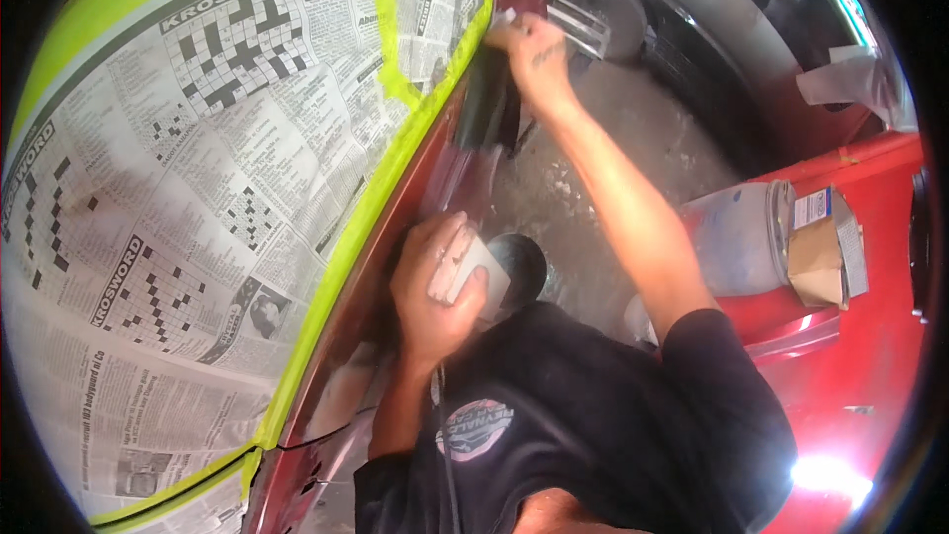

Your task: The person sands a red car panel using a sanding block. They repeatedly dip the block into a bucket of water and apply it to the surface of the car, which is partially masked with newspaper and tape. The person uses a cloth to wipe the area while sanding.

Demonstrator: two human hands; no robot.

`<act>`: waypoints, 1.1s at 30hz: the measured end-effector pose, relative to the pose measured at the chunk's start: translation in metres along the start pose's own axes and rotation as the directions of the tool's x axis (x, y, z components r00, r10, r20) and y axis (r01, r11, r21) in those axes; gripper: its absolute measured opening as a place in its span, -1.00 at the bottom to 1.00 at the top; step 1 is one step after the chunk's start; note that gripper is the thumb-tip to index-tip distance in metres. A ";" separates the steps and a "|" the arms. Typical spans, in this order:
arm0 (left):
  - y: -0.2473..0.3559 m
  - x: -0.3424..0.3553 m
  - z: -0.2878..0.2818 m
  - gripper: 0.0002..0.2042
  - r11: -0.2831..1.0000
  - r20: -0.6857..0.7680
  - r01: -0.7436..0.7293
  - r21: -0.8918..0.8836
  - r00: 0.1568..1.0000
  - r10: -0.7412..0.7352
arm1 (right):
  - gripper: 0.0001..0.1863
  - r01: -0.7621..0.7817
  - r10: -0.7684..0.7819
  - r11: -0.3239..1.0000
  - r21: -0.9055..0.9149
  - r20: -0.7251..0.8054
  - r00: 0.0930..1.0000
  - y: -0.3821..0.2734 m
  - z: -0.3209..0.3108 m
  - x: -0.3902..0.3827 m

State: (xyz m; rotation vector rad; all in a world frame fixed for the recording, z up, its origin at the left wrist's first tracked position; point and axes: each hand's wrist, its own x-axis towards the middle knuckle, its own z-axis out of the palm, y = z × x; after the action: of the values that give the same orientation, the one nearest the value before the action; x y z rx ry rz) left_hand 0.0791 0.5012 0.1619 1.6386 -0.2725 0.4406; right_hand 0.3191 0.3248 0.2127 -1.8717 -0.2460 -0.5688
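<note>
My left hand (420, 292) is closed round a pale, flat-sided block (489, 282) with smears along its edge, held in front of my chest and apart from the car. My right arm is stretched far forward. At its end, my right hand (539, 59) has its fingers drawn together against the dark red car body (381, 237), near the far corner of the covered window. A small whitish piece (508, 16) shows at those fingertips, too blurred to name. Newspaper (227, 138) covers the car's windows on the left, edged with yellow-green tape (341, 257).
A dark round container (520, 265) lies behind the block, above the grey floor (583, 188). On the right, a cloudy plastic tub (736, 237) and an opened cardboard box (825, 252) rest on a red panel (870, 336). A dark glossy car (722, 69) stands at the far right.
</note>
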 end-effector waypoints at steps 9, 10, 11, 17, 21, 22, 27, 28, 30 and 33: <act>-0.002 0.003 -0.001 -0.44 0.998 0.025 -0.042 0.042 0.999 0.040 | -0.72 -0.067 0.067 0.997 -0.046 0.006 0.998 0.004 0.003 0.006; -0.002 0.002 -0.002 -0.44 0.999 0.030 -0.035 0.035 0.999 0.034 | -0.71 -0.047 0.048 0.997 -0.057 0.001 0.999 0.002 0.001 0.017; -0.002 0.001 -0.003 -0.44 0.999 0.035 -0.029 0.027 0.999 0.029 | -0.71 -0.210 0.208 0.971 0.113 0.029 0.978 0.000 0.003 0.016; -0.002 0.003 -0.001 -0.46 0.999 0.027 -0.005 0.037 1.000 0.004 | -0.73 -0.083 0.080 0.995 0.061 0.058 0.995 -0.009 0.005 -0.008; -0.005 0.001 -0.003 -0.47 0.999 0.056 -0.028 0.044 0.998 0.026 | -0.72 -0.179 0.178 0.980 0.085 0.013 0.984 -0.007 0.004 -0.001; -0.004 0.000 -0.002 -0.47 0.999 0.053 -0.010 0.039 0.999 0.008 | -0.72 -0.195 0.196 0.975 0.104 -0.003 0.981 -0.002 0.006 -0.006; -0.004 0.001 -0.001 -0.47 0.999 0.029 -0.003 0.036 1.000 0.002 | -0.67 -0.085 0.085 0.996 -0.026 -0.010 0.996 -0.001 0.006 0.005; -0.005 0.002 -0.001 -0.46 0.999 0.036 -0.013 0.040 0.999 0.012 | -0.67 -0.048 0.046 0.997 -0.060 -0.034 0.998 -0.001 0.006 0.016; -0.006 0.001 -0.003 -0.45 0.998 0.050 -0.035 0.049 0.998 0.033 | -0.72 -0.116 0.115 0.992 -0.045 -0.035 0.993 -0.001 0.007 0.005; -0.005 0.001 -0.002 -0.47 0.998 0.033 0.000 0.062 0.999 -0.002 | -0.74 0.136 -0.126 0.976 -0.169 0.067 0.990 -0.004 0.012 -0.024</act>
State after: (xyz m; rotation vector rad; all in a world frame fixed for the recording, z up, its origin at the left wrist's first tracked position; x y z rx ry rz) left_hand 0.0823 0.5044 0.1578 1.7077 -0.2855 0.4248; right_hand 0.2997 0.3402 0.2003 -2.0527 -0.3690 -0.6459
